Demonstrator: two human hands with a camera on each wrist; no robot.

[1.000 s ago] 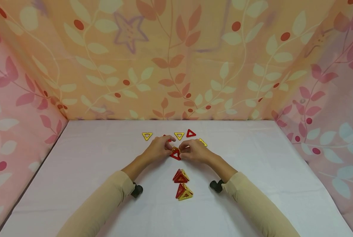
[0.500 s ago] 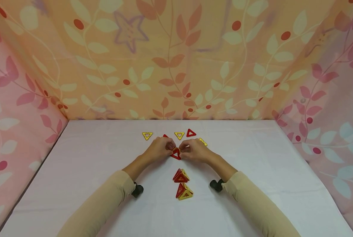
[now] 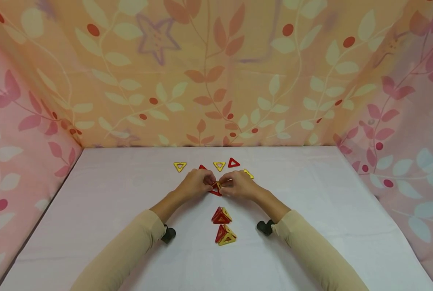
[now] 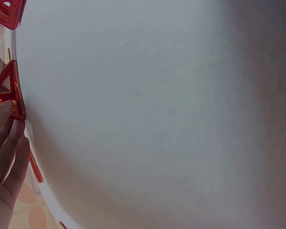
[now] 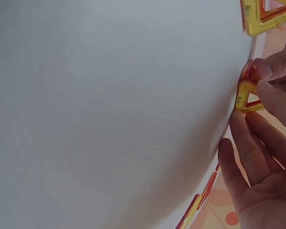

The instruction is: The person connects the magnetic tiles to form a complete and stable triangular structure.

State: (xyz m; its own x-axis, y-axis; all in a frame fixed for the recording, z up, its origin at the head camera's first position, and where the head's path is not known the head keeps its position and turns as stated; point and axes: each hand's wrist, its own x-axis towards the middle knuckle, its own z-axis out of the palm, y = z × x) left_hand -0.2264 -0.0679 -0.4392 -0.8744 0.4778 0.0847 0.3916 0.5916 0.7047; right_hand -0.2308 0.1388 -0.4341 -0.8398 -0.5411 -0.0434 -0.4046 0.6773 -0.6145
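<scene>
Both hands meet over a small group of red and yellow triangular magnetic tiles in the middle of the table. My left hand (image 3: 196, 182) pinches the group from the left, its thumb overlapping a red tile (image 4: 19, 98) in the left wrist view. From the right side, my right hand (image 3: 239, 185) grips it, thumb and fingers around a yellow tile (image 5: 241, 99) in the right wrist view. The tiles lean together at angles, with a red one (image 3: 216, 193) facing the near side. Fingers hide much of the group.
Two red and yellow tile pyramids (image 3: 221, 220) stand in line nearer the body. Beyond the hands lie loose tiles: yellow ones (image 3: 180, 163) and red ones (image 3: 233, 165), one red tile (image 3: 202, 167) partly behind the left hand. Patterned cloth walls (image 3: 216, 81) enclose the white table (image 3: 110, 182).
The left fingers, extended over the tiles a second ago, have curled in. The yellow tile at the top of the held group has shifted and now shows differently. Both forearms stay nearly in place.
</scene>
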